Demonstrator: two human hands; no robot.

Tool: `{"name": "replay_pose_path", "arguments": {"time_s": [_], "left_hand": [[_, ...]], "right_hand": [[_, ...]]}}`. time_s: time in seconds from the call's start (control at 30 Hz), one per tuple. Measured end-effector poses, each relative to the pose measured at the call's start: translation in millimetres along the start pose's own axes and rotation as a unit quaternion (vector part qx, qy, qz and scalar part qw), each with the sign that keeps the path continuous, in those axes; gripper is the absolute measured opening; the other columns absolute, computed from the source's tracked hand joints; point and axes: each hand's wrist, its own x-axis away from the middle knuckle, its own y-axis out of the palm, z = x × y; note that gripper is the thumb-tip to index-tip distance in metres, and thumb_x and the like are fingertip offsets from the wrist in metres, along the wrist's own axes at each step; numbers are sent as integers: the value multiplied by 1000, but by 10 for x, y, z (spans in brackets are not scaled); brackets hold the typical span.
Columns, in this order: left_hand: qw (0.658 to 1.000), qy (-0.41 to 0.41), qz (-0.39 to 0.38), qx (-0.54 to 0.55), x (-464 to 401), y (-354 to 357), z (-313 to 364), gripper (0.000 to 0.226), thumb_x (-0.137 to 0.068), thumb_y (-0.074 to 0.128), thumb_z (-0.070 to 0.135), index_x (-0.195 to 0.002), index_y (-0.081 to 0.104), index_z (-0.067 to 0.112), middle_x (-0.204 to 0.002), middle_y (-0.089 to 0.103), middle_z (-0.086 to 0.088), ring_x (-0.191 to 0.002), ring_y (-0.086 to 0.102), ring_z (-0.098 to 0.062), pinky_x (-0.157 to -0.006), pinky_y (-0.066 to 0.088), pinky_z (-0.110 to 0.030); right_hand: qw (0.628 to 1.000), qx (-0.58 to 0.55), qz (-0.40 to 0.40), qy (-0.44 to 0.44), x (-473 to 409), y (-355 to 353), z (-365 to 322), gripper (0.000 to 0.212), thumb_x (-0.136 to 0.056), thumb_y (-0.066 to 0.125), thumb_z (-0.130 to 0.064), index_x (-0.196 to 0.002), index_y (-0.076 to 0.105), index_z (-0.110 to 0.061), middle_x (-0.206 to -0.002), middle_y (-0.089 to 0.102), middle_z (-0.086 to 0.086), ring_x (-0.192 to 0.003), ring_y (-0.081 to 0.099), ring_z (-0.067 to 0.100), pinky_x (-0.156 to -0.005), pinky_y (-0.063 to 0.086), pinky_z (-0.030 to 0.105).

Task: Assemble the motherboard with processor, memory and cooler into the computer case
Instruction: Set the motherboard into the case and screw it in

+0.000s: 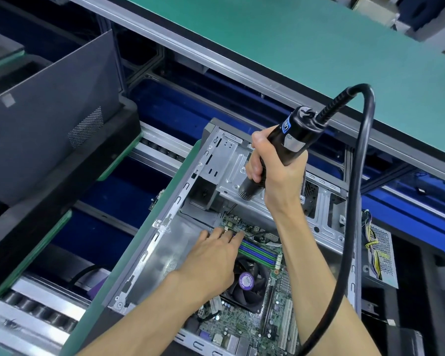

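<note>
The open grey computer case point(165, 222) lies on its side on a green pallet. Inside it sits the green motherboard point(242, 327) with a black cooler fan point(247, 283) bearing a purple label, and green and blue memory slots point(260, 250). My left hand point(211, 255) rests flat on the board, fingers spread, fingertips at the board's far corner. My right hand point(275, 170) grips a black electric screwdriver point(290, 140) held upright, its thin bit pointing down at the board's far corner just beyond my left fingertips.
The screwdriver's thick black cable point(362, 155) loops up and down my right side. A dark case side panel point(49, 124) leans at left. A power supply with yellow wires point(378, 250) sits at right. A green bench top point(293, 42) runs behind; conveyor rollers point(36, 309) lie at bottom left.
</note>
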Motion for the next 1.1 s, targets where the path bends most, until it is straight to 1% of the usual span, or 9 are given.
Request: {"name": "replay_pose_path", "arguments": {"time_s": [0.6, 0.8, 1.1], "left_hand": [[1000, 0, -2, -4, -5, 7, 7, 86, -84, 53, 8, -159, 12, 17, -159, 33, -7, -147, 20, -25, -118, 20, -42], [1000, -2, -5, -9, -12, 15, 4, 86, -84, 54, 8, -159, 11, 17, -159, 32, -7, -147, 18, -25, -118, 20, -42], [1000, -3, -9, -14, -15, 19, 4, 86, -85, 54, 11, -159, 10, 17, -159, 31, -7, -147, 18, -25, -117, 20, -43]], "right_hand": [[1000, 6, -2, -2, 0, 9, -9, 21, -93, 66, -21, -74, 63, -29, -49, 45, -2, -40, 38, 17, -46, 36, 29], [1000, 6, -5, -2, -6, 7, 17, 21, -94, 66, -21, -74, 64, -29, -49, 47, -5, -39, 39, 16, -46, 37, 27], [1000, 7, -1, -13, 8, -2, 37, 21, -94, 66, -21, -75, 65, -30, -50, 47, -7, -40, 40, 15, -45, 37, 28]]}}
